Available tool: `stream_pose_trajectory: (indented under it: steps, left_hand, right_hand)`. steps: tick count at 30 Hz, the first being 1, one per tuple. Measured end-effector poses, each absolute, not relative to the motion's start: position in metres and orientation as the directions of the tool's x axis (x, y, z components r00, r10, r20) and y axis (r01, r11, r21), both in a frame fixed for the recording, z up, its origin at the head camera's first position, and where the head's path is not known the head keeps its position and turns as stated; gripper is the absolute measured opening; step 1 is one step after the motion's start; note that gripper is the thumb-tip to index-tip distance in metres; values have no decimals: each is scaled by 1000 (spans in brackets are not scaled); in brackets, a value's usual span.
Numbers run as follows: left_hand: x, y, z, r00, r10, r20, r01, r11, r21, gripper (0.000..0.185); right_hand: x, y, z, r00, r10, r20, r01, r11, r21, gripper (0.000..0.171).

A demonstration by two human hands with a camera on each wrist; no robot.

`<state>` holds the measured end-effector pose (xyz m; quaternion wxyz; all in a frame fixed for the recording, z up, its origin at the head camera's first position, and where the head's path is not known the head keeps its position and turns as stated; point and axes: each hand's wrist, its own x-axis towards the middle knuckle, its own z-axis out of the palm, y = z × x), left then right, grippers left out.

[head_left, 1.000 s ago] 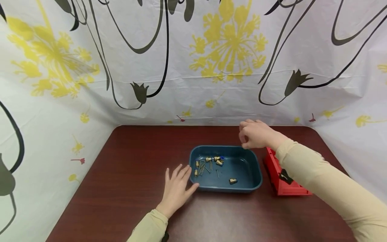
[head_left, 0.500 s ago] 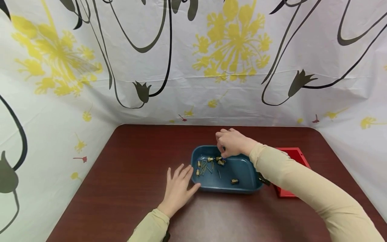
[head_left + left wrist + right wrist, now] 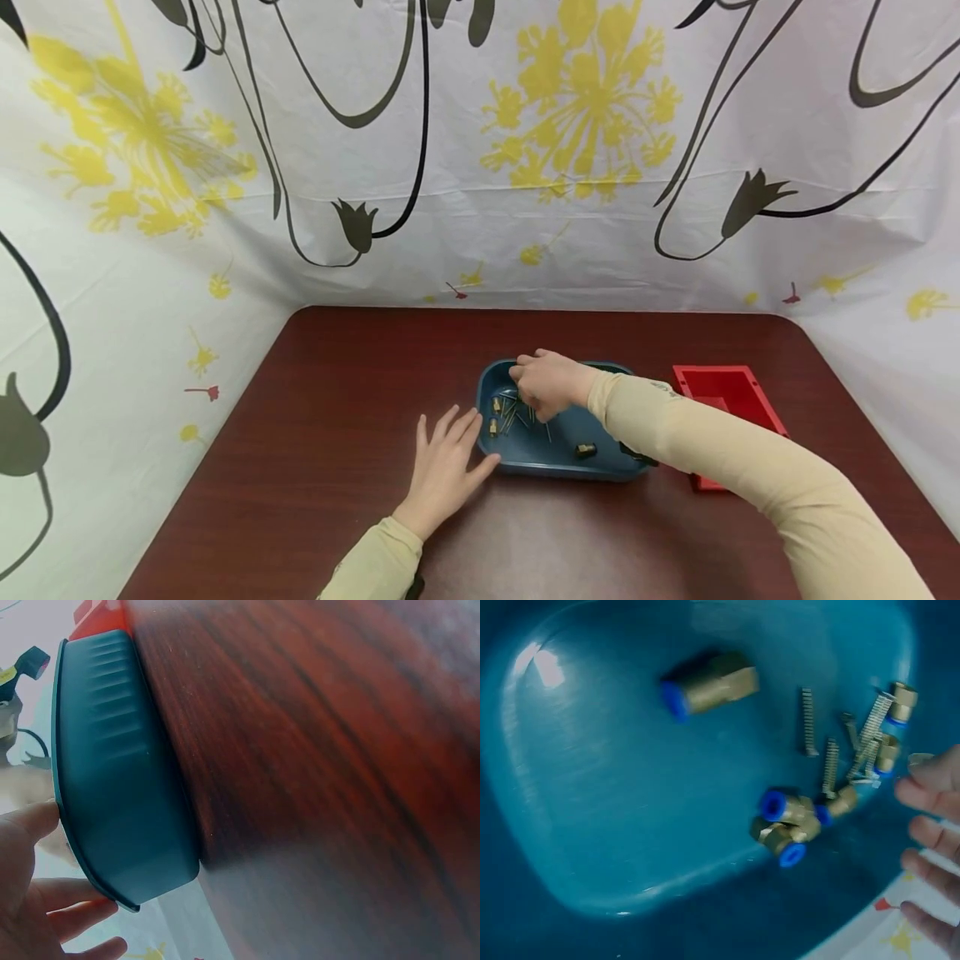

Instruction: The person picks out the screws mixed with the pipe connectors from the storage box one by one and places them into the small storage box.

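Fingertips of the right hand [image 3: 546, 385] are down among the small parts in the blue tray [image 3: 609, 454], at the heap near its left end, where brass fittings with blue ends [image 3: 791, 825] lie tangled with thin springs [image 3: 831, 766]. From the head view the fingers curl downward, but whether they already pinch a part I cannot tell; the right wrist view shows only fingertips [image 3: 926, 787] at the edge of the heap, with nothing visibly between them. The left hand [image 3: 444, 468] lies flat and open on the dark wooden table [image 3: 322, 467], its fingers against the tray's near left corner, steadying it.

Picking cleanly here probably means taking 1 piece at a time: pinch a fitting by its brass body, lift straight up, and let any snagged spring drop free. 1 lone fitting [image 3: 709, 688] lies well apart from the heap and looks the easier pick. A red bin [image 3: 726, 398] stands just right of the tray.
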<state>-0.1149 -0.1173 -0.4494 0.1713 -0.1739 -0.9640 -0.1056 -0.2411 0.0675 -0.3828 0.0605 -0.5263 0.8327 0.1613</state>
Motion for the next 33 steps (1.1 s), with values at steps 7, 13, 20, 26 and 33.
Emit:
stream_pose_trajectory:
  steps: [7, 13, 20, 26, 33]
  left_hand:
    - [-115, -117, -449, -880, 304, 364, 375, 916, 143, 60]
    - [-115, -117, -449, -887, 301, 350, 370, 917, 149, 60]
    - [-115, -117, -448, -885, 303, 352, 369, 919, 136, 61]
    - [-116, -117, -448, -889, 301, 344, 365, 921, 138, 61]
    - [-115, -117, -447, -889, 301, 345, 364, 922, 134, 61]
  right_hand:
    - [-241, 67, -398, -335, -884, -326, -921, 233, 313, 23]
    - [-245, 72, -411, -248, -914, -321, -920, 117, 375, 19]
    - [-244, 74, -418, -215, -919, -329, -923, 81, 377, 15]
    - [-242, 71, -421, -232, -896, -380, -909, 60, 412, 11]
    - [-241, 67, -428, -223, -883, -413, -877, -4, 481, 8]
